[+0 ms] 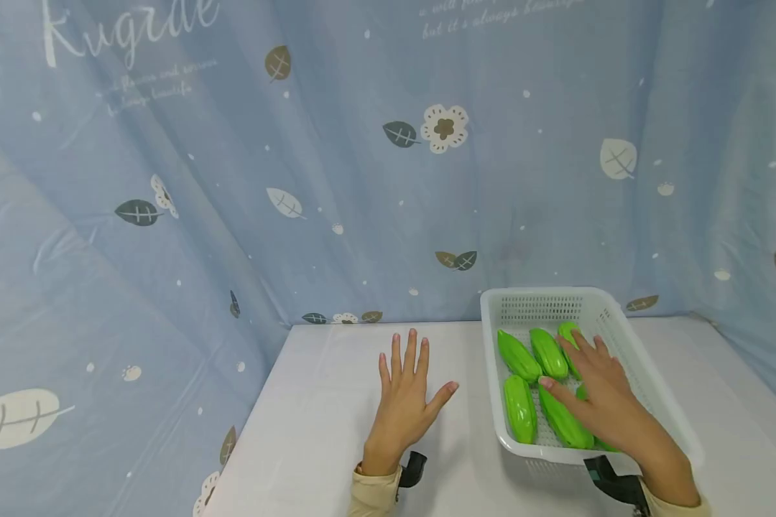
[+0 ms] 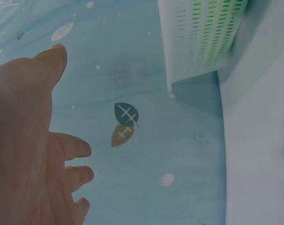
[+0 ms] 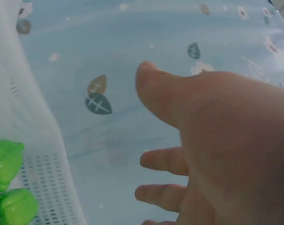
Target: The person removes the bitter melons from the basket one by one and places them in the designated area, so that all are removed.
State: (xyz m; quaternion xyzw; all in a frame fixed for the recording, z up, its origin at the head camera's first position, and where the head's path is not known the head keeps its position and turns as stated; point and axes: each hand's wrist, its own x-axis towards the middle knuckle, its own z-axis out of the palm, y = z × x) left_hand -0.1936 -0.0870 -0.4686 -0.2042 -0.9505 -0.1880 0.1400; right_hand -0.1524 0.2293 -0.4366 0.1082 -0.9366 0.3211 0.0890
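Over the white table, my left hand (image 1: 401,406) is spread with straight fingers and holds nothing. My right hand (image 1: 601,391) hovers above the white plastic basket (image 1: 491,359), its fingers spread and nothing gripped; in the right wrist view its thumb and fingers stand apart from everything. Several bright green ridged vegetables, shaped like cucumbers or small gourds, lie in the basket. One green vegetable (image 1: 519,355) is at the back left, another green vegetable (image 1: 520,409) at the front left. The right hand partly hides those on the right side.
The white table (image 1: 323,402) stretches left of the basket. Behind it hangs a blue curtain (image 1: 349,179) printed with leaves and flowers, which also runs along the left side. Dark wrist straps (image 1: 412,469) show at both wrists.
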